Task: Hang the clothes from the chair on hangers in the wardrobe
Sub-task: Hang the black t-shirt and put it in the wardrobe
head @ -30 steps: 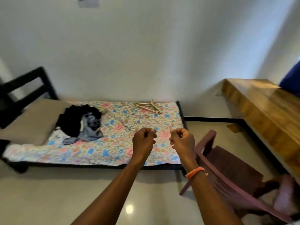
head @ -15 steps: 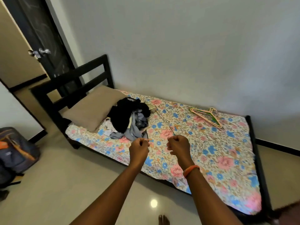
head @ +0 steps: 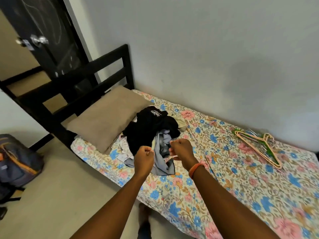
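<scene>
Near the middle of the frame a heap of clothes (head: pixel 151 131) lies on the bed (head: pixel 224 183), just right of a tan pillow (head: pixel 105 118). The heap is loose and crumpled: a black garment with a small pale print near its top edge sits uppermost, grey-blue cloth spills out beneath it toward the lower middle of the frame, and bits of white and beige fabric poke out at the sides. The sheet under it is cream with pink and blue flowers.

Both forearms reach in from the bottom of the frame. The left hand (head: pixel 144 158) is curled into a fist in front of the lower left edge of the heap, and nothing can be seen in it. The right hand (head: pixel 182 150) — an orange band (head: pixel 196 169) on its wrist — is also fisted, just right of the left one and apart from it, over the grey cloth; it too holds nothing that shows. Whether either fist touches the cloth cannot be told.

At the right of the frame, near the wall, a small bunch of hangers (head: pixel 259 147) — pink and green — lies flat on the sheet, well apart from the heap. A dark headboard (head: pixel 82 87) stands at the upper left, a door (head: pixel 43 31) behind it, and a backpack (head: pixel 15 163) sits on the floor at the left edge.
</scene>
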{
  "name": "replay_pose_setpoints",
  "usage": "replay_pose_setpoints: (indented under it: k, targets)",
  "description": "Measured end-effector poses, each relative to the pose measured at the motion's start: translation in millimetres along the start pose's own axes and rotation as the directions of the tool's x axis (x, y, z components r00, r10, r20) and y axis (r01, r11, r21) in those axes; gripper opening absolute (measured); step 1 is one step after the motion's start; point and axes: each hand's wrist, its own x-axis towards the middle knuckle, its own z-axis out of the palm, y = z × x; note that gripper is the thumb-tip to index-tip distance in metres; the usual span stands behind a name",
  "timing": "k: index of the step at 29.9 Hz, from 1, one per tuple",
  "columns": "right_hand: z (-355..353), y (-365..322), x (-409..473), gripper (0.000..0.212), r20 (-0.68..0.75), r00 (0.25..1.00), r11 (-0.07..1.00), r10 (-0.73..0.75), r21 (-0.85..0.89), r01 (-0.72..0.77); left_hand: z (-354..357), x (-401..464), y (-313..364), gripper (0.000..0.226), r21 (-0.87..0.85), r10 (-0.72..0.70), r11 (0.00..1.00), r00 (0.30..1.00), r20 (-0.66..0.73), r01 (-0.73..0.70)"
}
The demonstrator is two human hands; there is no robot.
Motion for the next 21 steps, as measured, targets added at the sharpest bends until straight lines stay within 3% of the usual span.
replay_pose_setpoints:
  k: [4,7,11,14,18,21]
  targets:
    - [51,-7,117,0.03,-0.029,0.983,0.983,0.18,0.05,-0.178,22,140,-11,0.005,0.141,0.029,0.989,0.996,0.081,-0.04]
    - [88,1,205,0.025,-0.07,0.951,0.953,0.301,0.048,-0.298,48,243,-32,0.019,0.287,0.005,0.956,0.984,0.175,-0.056]
    - [126,25,295,0.036,-0.108,0.92,0.927,0.376,0.044,-0.374,86,330,-64,0.044,0.444,0.036,0.878,0.949,0.313,-0.179]
    - [151,49,349,0.036,-0.096,0.925,0.93,0.367,0.019,-0.367,117,370,-92,0.055,0.54,0.019,0.815,0.941,0.339,-0.211]
    - [170,75,391,0.051,-0.131,0.895,0.905,0.426,0.061,-0.422,141,391,-119,0.025,0.673,0.004,0.71,0.958,0.288,-0.206]
    - [168,84,408,0.044,-0.134,0.856,0.865,0.499,0.127,-0.485,151,391,-120,0.014,0.557,-0.011,0.801,0.924,0.382,-0.22]
